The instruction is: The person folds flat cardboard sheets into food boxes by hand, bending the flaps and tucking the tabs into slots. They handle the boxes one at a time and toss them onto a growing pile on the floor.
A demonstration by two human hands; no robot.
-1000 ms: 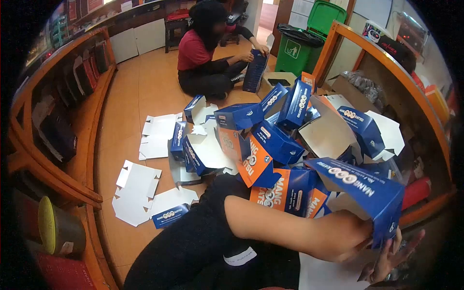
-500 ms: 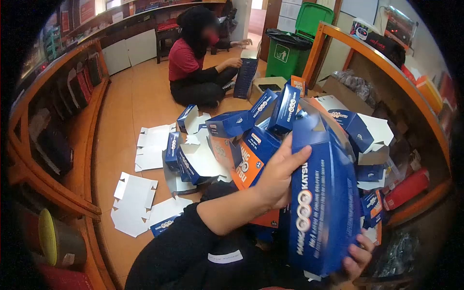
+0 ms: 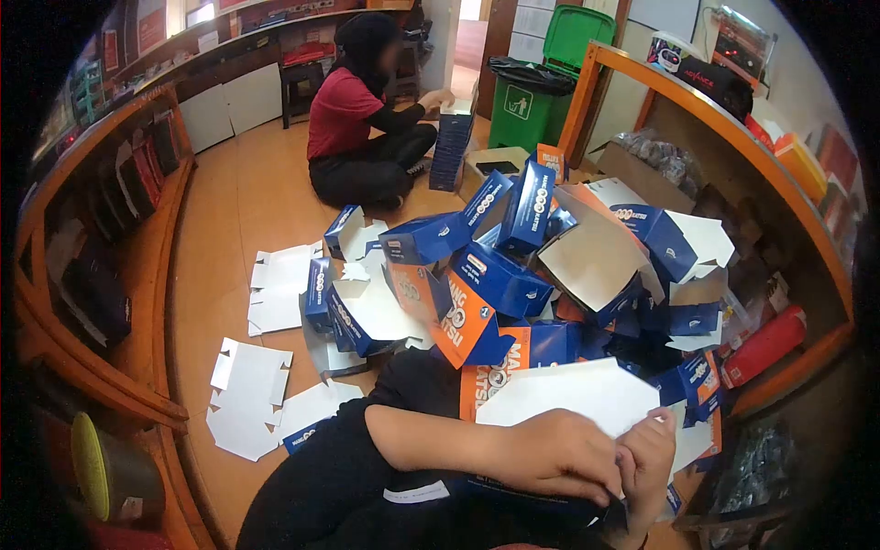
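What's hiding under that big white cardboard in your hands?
Past the far edge of the white cardboard, blue and orange boxes poke out. The left hand and right hand grip its near edge. Whatever lies directly beneath is covered.

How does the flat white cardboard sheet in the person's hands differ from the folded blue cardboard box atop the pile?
The flat white cardboard sheet lies unfolded, plain side up; the folded blue cardboard box is formed, printed side out. The left hand and right hand hold the sheet; the box rests untouched in the pile. Both are cardboard.
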